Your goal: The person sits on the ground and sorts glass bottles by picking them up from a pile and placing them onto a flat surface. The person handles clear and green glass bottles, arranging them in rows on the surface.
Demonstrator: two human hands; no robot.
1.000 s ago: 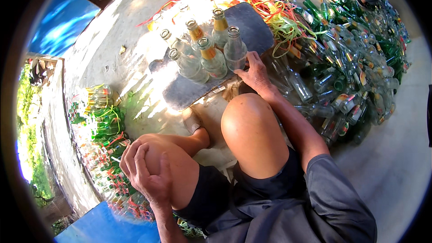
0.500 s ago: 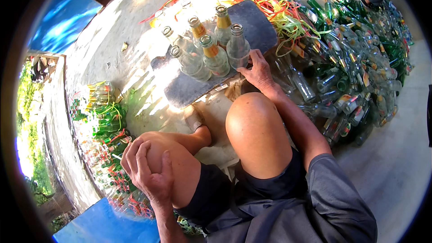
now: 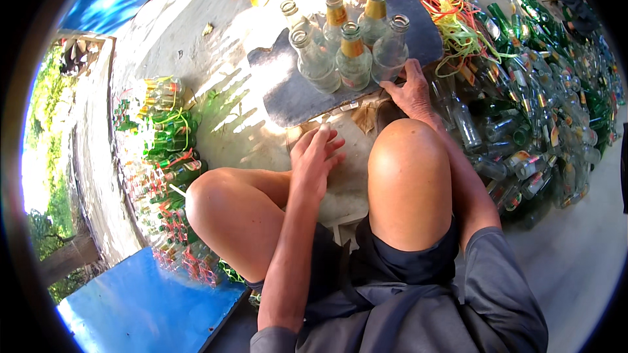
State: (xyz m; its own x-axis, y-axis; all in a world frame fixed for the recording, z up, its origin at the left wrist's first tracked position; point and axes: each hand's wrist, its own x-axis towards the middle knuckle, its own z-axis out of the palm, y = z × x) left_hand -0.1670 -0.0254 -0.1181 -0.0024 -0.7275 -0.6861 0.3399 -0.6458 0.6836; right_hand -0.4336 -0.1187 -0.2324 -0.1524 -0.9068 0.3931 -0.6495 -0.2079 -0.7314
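Note:
Several clear glass bottles stand upright in a tight group on a dark flat board (image 3: 418,23), some with yellow-orange neck labels. My right hand (image 3: 415,95) is closed at the base of the near-right clear glass bottle (image 3: 391,49), thumb in front and fingers along its right side. Close to it stands a labelled bottle (image 3: 353,59). My left hand (image 3: 314,157) hangs in the air between my knees and the board's near edge, its fingers loosely bent and apart, holding nothing.
A large heap of loose clear and green bottles (image 3: 523,111) covers the floor at right. Red and yellow plastic strips (image 3: 451,19) lie behind the board. Tied bundles of bottles (image 3: 167,134) stand at left. Blue panels (image 3: 150,307) lie at lower left and upper left.
My left hand has left my left knee and moved right and forward toward the board. My right hand stays at the same bottle. The whole view has shifted slightly.

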